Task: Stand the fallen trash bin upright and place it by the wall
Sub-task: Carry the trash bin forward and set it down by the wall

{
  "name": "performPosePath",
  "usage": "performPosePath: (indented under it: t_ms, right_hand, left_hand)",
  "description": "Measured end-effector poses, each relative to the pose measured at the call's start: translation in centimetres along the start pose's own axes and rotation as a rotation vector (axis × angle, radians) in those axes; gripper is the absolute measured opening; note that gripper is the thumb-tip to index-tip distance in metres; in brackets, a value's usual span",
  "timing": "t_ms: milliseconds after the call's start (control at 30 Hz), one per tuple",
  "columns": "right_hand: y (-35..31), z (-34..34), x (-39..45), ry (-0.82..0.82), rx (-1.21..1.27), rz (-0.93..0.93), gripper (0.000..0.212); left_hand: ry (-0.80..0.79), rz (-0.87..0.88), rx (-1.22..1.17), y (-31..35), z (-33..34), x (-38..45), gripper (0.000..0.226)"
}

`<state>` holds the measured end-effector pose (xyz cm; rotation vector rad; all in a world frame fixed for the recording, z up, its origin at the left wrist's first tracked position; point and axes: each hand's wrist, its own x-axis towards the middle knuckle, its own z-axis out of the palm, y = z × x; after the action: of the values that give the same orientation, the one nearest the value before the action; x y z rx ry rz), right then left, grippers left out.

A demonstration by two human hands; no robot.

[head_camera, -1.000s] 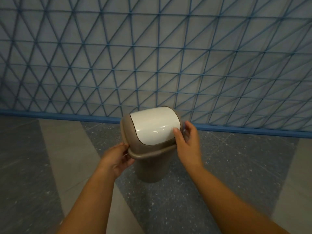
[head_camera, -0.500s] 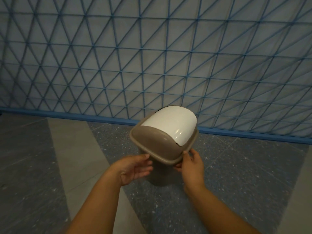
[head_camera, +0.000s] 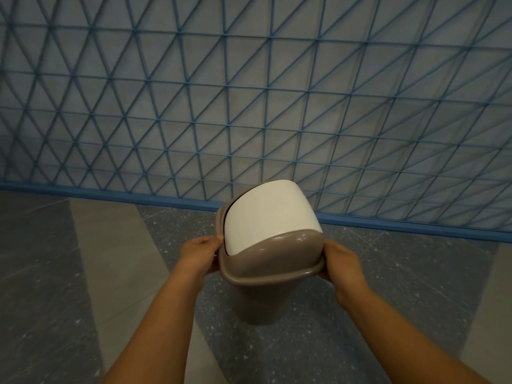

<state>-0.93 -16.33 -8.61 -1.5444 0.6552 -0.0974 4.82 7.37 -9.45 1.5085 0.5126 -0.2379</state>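
Grey wall (head_camera: 249,87) with a blue triangular lattice fills the upper view, blue baseboard (head_camera: 110,193) along its foot, floor (head_camera: 388,286) in speckled dark and plain light-grey bands below it.

Trash bin (head_camera: 266,273), taupe, upright, sits just short of the baseboard, near the wall but not touching it as far as I can see. Can't tell whether the base is on the floor or slightly lifted; the bottom is blurred. White swing lid (head_camera: 270,217) faces up and toward the wall, with the taupe collar edge nearest the camera.

Left hand (head_camera: 201,254): fingers curled onto the bin's left rim, thumb tip at the edge of the white lid, the other fingers hidden under the lip. Gripping the bin.

Right hand (head_camera: 339,263): clamped on the bin's right rim, thumb on top of the lip, fingers wrapped under and out of sight.

So the bin is pinched between both hands at rim level, body hanging below the fingers. Both forearms come in from the bottom edge.
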Motion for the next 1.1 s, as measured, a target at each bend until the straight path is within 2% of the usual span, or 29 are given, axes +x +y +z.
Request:
performPosePath:
  t_ms: [200, 300, 367, 500, 600, 700, 867, 1000, 1100]
  right_hand:
    - [3.7, 1.4, -5.1, 0.013, 0.172, -0.015, 0.029]
    - [4.2, 3.6, -6.7, -0.041, 0.319, 0.032, 0.059]
    - [3.7, 4.7, -7.2, -0.037, 0.439, 0.078, 0.068]
    - [2.7, 4.7, -6.3, -0.046, 0.509, 0.138, 0.059]
    - [1.6, 2.8, -4.5, -0.117, 0.320, 0.092, 0.042]
    - [0.2, 0.4, -2.0, -0.103, 0.080, 0.078, 0.024]
    - [-0.5, -1.9, 0.6, 0.036, 0.057, 0.093, 0.025]
    - [0.5, -2.3, 0.0, -0.005, 0.081, 0.041, 0.019]
    - [1.4, -3.0, -1.0, -0.064, 0.065, -0.025, 0.020]
  left_hand:
    - [-0.004, -0.016, -0.024, 0.1, 0.1, 0.2, 0.014]
    - [-0.035, -0.028, -0.038, 0.2, 0.0, 0.0, 0.011]
    - [-0.077, -0.054, -0.055, 0.2, -0.1, -0.3, 0.009]
    - [-0.197, -0.136, -0.020, 0.4, -0.7, -0.8, 0.008]
    - [-0.219, -0.153, -0.016, 0.4, -0.9, -1.0, 0.010]
    - [-0.169, -0.097, -0.078, 0.1, -1.1, -0.8, 0.024]
    - [-0.164, -0.080, -0.090, -1.0, -0.3, -0.8, 0.020]
    - [-0.142, -0.125, -0.112, -1.8, 0.0, -1.2, 0.021]
    - [-0.231, -0.091, -0.093, -1.3, -0.5, -1.4, 0.020]
